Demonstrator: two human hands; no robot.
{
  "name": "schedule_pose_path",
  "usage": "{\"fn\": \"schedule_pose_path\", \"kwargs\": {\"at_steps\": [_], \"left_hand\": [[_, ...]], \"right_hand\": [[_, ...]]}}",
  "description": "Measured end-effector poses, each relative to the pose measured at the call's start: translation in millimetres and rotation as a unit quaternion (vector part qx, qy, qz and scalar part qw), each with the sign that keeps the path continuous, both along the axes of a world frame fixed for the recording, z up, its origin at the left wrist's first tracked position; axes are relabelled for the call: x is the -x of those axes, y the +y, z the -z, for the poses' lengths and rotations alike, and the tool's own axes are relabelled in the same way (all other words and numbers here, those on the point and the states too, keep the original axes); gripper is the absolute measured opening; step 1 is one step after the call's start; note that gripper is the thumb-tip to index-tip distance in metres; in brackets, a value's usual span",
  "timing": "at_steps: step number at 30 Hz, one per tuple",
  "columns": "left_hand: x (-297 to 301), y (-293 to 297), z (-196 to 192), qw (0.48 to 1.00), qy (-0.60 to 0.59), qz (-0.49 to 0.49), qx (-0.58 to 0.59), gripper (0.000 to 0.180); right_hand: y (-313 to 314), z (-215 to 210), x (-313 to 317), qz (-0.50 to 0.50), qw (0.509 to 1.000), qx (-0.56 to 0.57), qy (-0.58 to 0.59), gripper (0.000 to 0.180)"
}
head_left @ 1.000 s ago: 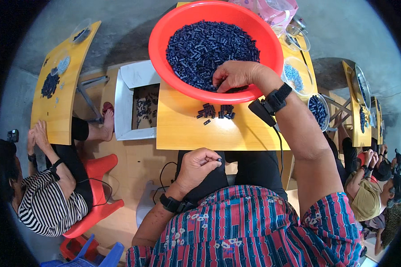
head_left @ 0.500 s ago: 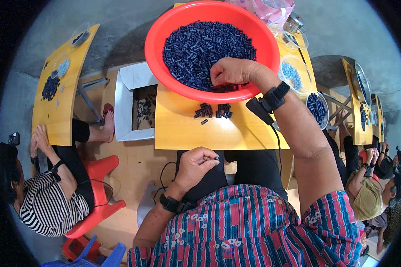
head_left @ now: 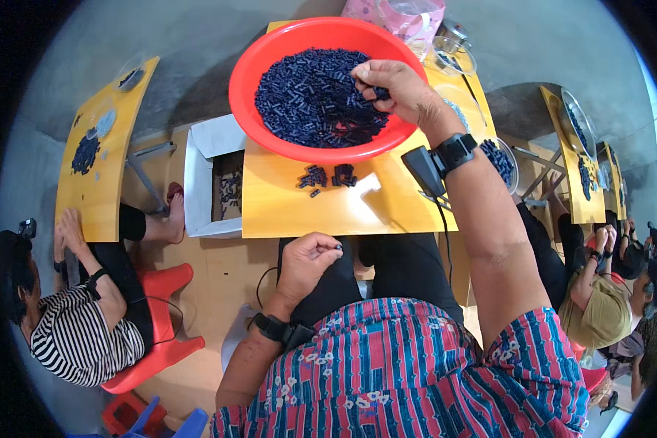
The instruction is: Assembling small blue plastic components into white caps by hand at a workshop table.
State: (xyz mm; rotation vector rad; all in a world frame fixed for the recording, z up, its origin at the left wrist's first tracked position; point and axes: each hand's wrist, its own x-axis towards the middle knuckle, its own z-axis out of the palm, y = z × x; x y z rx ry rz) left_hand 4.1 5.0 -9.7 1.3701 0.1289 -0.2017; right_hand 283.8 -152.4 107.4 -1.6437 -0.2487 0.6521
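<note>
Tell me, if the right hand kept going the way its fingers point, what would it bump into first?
Probably the heap of small dark blue pieces in the red basin. The right hand reaches into the basin with fingers pointing left and down, already pinching a piece or two. Depth is hard to judge.

The right arm comes in from 5 o'clock and stretches up toward 12, elbow nearly straight, with a black band on the wrist. The right hand sits at about 1 o'clock, palm down, fingers curled and pinched together at the tips. The left arm enters from 7 o'clock, bent, also with a black wrist band. The left hand rests low near the centre, loosely fisted, thumb and forefinger pinched together and pointing toward 3 o'clock.
</note>
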Motion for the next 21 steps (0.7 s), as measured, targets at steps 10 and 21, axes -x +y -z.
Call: {"fn": "schedule_pose_path", "kwargs": {"at_steps": [10,21], "left_hand": [[-44,-8,-52,0.936,-0.275,0.054,-0.213,0.012],[-89,-8,-46,0.836,-0.405,0.053,-0.367,0.016]], "right_hand": [[-16,18,-14,0.046,0.989,-0.105,0.095,0.015],[-63,-31,43,0.033,0.949,-0.298,0.097,0.023]]}}
